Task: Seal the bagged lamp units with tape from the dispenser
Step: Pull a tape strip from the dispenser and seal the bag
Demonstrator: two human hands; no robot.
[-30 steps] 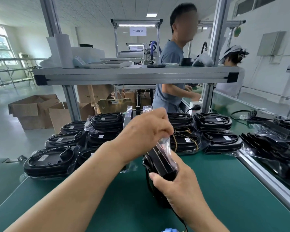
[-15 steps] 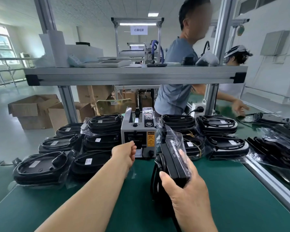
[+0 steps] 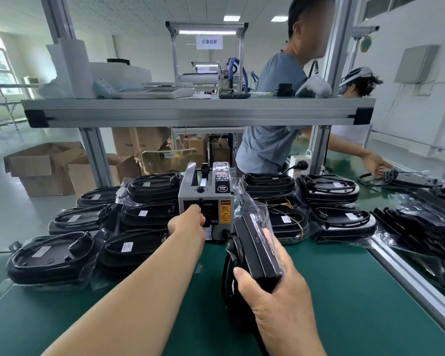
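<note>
Green matting (image 3: pixel 344 291) covers the workbench, which has an aluminium edge on the right side. Above the bench runs an aluminium shelf (image 3: pixel 198 113) on metal posts. Behind it is a bright workshop with a pale floor, a window on the left and open cardboard boxes (image 3: pixel 46 165) on the ground. A person in a grey-blue shirt (image 3: pixel 270 140) stands behind the bench and reaches to the right.

At the back of the mat stands a grey tape dispenser (image 3: pixel 206 199). Stacks of bagged lamp units (image 3: pixel 144 217) lie on both sides of it, black and wrapped in clear plastic.

The left hand (image 3: pixel 188 222) is stretched forward, and its fingertips are at the dark outlet on the front of the dispenser. The fingers are hidden behind the back of the hand, so I cannot tell if they pinch any tape.

The right hand (image 3: pixel 275 304) grips one bagged lamp unit (image 3: pixel 257 250) at its lower end, thumb on the left edge and fingers wrapped around the right side. This unit stands on its edge on the mat, just to the right of the dispenser, with the loose top of the bag sticking up.
</note>
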